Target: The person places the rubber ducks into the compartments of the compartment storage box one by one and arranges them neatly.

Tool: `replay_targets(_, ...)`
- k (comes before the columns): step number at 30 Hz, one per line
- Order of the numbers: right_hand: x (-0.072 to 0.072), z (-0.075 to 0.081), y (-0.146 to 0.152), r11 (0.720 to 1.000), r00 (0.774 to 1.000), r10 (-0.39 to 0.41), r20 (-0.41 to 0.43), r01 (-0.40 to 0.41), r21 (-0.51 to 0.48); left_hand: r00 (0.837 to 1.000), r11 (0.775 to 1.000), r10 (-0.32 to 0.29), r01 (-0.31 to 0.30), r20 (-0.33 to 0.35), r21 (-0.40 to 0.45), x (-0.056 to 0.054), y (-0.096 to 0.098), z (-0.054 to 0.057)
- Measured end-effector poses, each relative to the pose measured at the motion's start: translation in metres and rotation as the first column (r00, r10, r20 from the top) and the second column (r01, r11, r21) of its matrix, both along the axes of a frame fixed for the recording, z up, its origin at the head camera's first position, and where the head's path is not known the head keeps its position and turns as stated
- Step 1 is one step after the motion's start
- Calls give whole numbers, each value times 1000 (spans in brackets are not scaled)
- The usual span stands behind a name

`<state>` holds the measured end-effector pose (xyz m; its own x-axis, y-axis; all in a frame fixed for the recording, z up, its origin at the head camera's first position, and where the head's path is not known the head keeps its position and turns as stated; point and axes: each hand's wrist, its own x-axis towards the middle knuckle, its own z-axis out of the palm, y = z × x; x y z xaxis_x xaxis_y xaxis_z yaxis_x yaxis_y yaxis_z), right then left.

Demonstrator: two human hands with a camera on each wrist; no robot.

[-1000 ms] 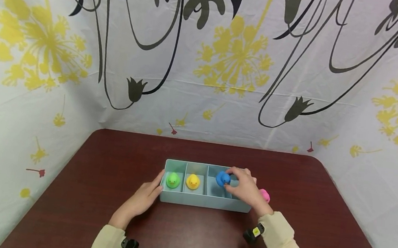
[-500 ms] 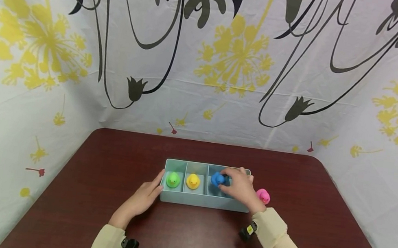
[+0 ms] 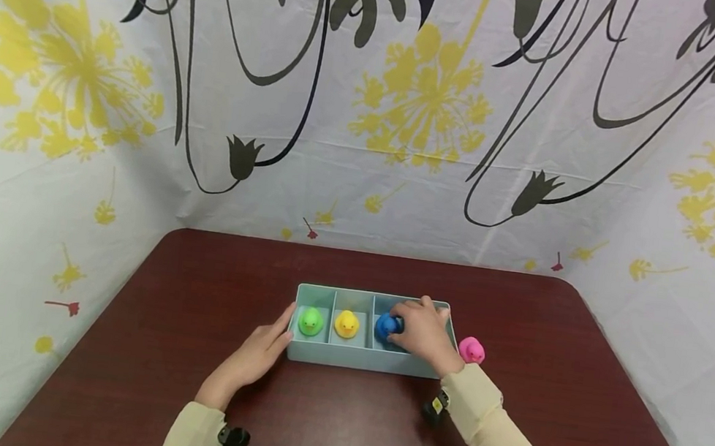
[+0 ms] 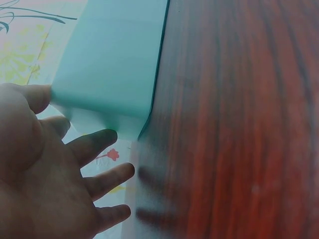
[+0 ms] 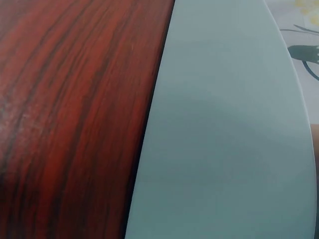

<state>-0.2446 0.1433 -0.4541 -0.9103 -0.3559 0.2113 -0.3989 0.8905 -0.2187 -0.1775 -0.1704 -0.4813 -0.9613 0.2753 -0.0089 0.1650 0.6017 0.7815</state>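
Observation:
A pale teal divided box (image 3: 355,357) lies across the table. My right hand (image 3: 426,334) pinches a blue toy duck (image 3: 387,326) inside its third compartment from the left; the hand covers much of the rightmost part. With straight fingers, my left hand (image 3: 255,353) touches the box's left end. The left wrist view shows that hand (image 4: 45,164) with spread fingers against the box (image 4: 109,55). A green toy duck (image 3: 310,321) sits in the leftmost compartment, a yellow one (image 3: 347,324) in the second. In the right wrist view the box's wall (image 5: 224,119) hides nearly all of the hand.
On the table just beyond the box's right end is a pink toy duck (image 3: 472,350). The dark red-brown wooden table (image 3: 334,426) has rounded far corners. A white cloth with flower prints (image 3: 412,207) hangs behind it and at both sides.
My right hand has moved left and lowered the blue toy duck deeper into the third compartment. The pink duck has come into fuller view. My left hand stays at the box's end.

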Motion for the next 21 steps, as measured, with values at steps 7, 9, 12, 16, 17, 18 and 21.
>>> replay_targets(7, -1, 2, -8, 996, 999, -39, 24, 37, 77, 1000, 1000, -3, 3, 0, 5, 1, 0, 1)
replay_targets(9, -1, 2, -10, 996, 998, -46, 37, 43, 84, 1000, 1000, -6, 6, -1, 11, 1, 0, 1)
replay_targets(12, -1, 1, -11, 995, 998, -48, 44, 44, 91, 1000, 1000, -8, 8, -1, 12, 1, 0, 1)
replay_targets(16, -1, 3, -12, 994, 998, -46, 49, 41, 101, 1000, 1000, -5, 5, 2, 8, 1, -1, 1)
replay_targets(17, -1, 4, -12, 993, 998, -46, 54, 40, 107, 1000, 1000, -3, 3, 4, 9, 1, -1, 1)
replay_targets(18, -1, 4, -13, 993, 997, -46, 60, 39, 113, 1000, 1000, -2, 2, 4, 10, 0, -1, 1)
replay_targets(21, 0, 6, -13, 990, 996, -48, 81, 36, 139, 1000, 1000, -2, 2, 3, 11, 0, -1, 0)
